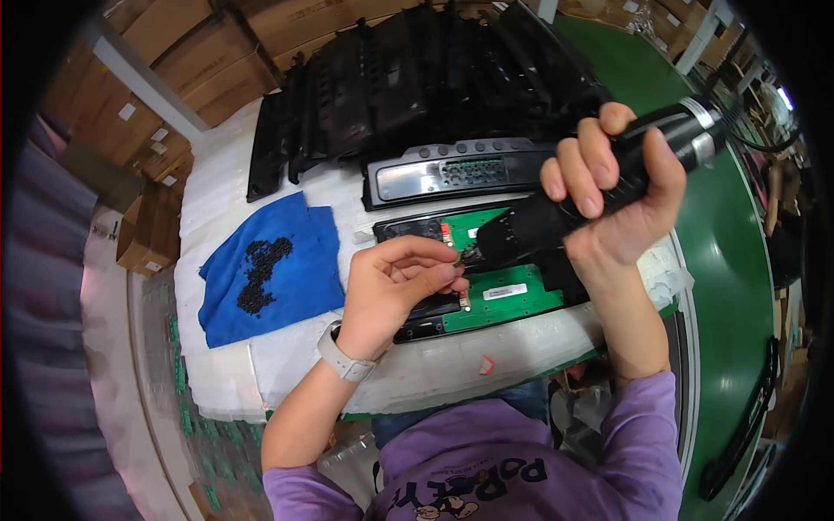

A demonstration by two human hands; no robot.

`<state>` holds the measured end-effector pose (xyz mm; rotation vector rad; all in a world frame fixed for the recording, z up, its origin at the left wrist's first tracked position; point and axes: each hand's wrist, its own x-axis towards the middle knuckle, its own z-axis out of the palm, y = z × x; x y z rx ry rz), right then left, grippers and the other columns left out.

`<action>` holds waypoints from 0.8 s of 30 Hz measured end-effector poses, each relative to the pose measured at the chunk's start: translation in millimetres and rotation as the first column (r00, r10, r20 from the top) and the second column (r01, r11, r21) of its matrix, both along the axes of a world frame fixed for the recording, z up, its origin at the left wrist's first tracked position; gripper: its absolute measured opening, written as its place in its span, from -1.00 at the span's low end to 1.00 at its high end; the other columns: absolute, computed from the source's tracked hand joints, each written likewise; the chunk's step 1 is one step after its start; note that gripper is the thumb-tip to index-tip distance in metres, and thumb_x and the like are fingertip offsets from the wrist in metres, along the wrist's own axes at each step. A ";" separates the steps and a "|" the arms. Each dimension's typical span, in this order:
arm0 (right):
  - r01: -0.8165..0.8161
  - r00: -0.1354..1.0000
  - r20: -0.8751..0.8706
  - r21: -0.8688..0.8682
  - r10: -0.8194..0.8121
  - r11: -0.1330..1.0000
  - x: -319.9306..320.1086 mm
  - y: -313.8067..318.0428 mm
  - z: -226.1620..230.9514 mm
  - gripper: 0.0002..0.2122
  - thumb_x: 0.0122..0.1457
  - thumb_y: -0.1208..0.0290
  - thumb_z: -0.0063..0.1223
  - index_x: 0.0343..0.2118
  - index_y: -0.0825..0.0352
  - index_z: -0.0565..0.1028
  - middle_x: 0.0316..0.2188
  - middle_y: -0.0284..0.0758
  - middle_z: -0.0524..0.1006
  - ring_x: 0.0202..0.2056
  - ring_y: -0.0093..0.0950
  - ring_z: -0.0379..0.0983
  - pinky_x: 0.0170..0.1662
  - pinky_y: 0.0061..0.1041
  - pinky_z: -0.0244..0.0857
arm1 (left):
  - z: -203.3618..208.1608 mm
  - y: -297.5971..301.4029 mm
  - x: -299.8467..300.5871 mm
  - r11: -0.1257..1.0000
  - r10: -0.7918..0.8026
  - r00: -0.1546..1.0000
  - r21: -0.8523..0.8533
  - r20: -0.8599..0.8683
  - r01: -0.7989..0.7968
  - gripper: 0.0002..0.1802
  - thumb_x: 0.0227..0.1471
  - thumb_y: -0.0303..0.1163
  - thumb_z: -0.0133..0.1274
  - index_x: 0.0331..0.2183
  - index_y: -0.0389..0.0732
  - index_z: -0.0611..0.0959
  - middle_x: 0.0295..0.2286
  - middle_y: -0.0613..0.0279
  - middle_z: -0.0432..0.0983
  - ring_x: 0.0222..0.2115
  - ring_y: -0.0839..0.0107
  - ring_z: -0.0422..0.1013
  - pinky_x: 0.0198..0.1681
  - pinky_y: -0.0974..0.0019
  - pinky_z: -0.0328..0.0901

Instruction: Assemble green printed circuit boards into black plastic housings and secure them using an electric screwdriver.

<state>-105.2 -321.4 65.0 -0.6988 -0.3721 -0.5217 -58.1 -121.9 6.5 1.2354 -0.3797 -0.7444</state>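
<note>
Beyond my grips I see stacked black housings (391,87). Left of them a blue cloth (308,252) is spread, apparently to corral a heap of small dark pieces (257,276). Beneath lies the green circuit board (512,276). My right hand (625,191) wraps a black power tool (530,227), angled so its tip meets my left hand (395,278), pinched around something I can't identify. The board's white label (505,292) is illegible.

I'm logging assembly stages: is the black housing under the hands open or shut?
Open: in the black housing, the green board and its white label lie exposed, with no lid over them.
</note>
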 end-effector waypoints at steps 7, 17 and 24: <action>0.027 0.991 -0.117 -0.297 -0.064 0.954 8.6 -23.0 8.9 -0.77 0.14 0.24 -0.23 -0.35 0.34 0.32 -0.70 -0.44 0.26 -0.76 -0.63 0.15 -0.55 -0.53 0.19 | 23.5 12.6 6.2 0.944 0.007 0.760 0.246 0.650 -0.220 -0.50 -0.35 -0.51 0.25 -0.22 -0.26 0.52 -0.35 0.23 0.52 -0.28 0.46 0.43 -0.26 0.43 0.29; 0.267 0.921 -0.062 -0.616 -0.383 0.741 18.4 -32.0 3.5 -0.82 -0.04 0.39 -0.02 -0.50 0.43 0.33 -0.77 -0.35 0.28 -0.80 -0.58 0.18 -0.68 -0.61 0.10 | 3.1 123.4 59.0 0.311 -0.334 0.421 0.521 0.843 -0.795 -0.75 -0.24 -0.40 0.19 -0.45 -0.32 0.55 -0.52 0.08 0.40 -0.49 0.15 0.35 -0.42 0.25 0.25; 0.263 0.919 -0.081 -0.601 -0.385 0.755 20.0 -29.4 2.1 -0.82 -0.05 0.40 -0.01 -0.52 0.42 0.33 -0.78 -0.35 0.28 -0.80 -0.58 0.18 -0.68 -0.62 0.10 | 1.0 122.0 58.2 0.378 -0.280 0.317 0.408 0.906 -0.831 -0.91 -0.12 -0.52 0.07 -0.49 -0.34 0.52 -0.57 0.05 0.36 -0.59 0.17 0.31 -0.50 0.24 0.19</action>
